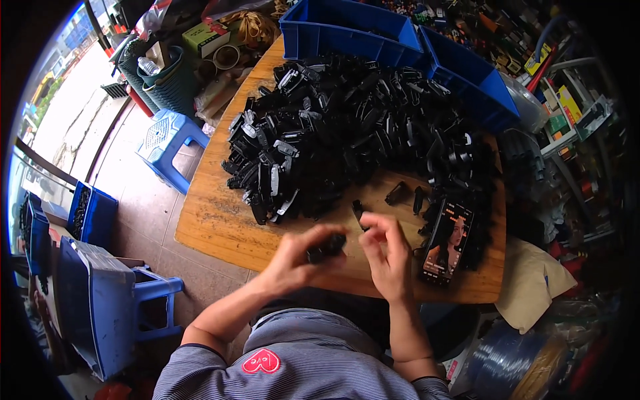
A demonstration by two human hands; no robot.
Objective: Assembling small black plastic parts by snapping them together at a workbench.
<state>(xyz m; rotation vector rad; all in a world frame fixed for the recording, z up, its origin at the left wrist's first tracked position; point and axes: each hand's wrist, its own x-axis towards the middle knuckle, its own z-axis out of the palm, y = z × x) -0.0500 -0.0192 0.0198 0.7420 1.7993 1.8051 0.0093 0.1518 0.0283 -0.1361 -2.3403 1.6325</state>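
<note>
nearest was the person's striped shirt (320,357), a red heart-shaped patch (261,362) on its front. the left hand (293,258) was curled firmly round a black part (327,249), held over the near edge of the wooden table (213,223). the right hand (388,253) was just beside it, thumb and fingers bent and partly spread. a small dark piece (357,209) showed at its fingertips — whether gripped or merely behind them could not be told.

to the right of that hand was a phone (449,241) with a lit screen, black parts close about it. a beige bag (533,283) was beside the table's right corner. past the hands, two loose black pieces (398,193) lay apart on bare wood. beyond these, a large heap of black parts (360,127) covered most of the tabletop, some showing grey faces. a blue plastic stool (165,143) stood on the floor left of the table. at the far edge were two blue bins (352,43) — one behind the heap, one at its right.
</note>
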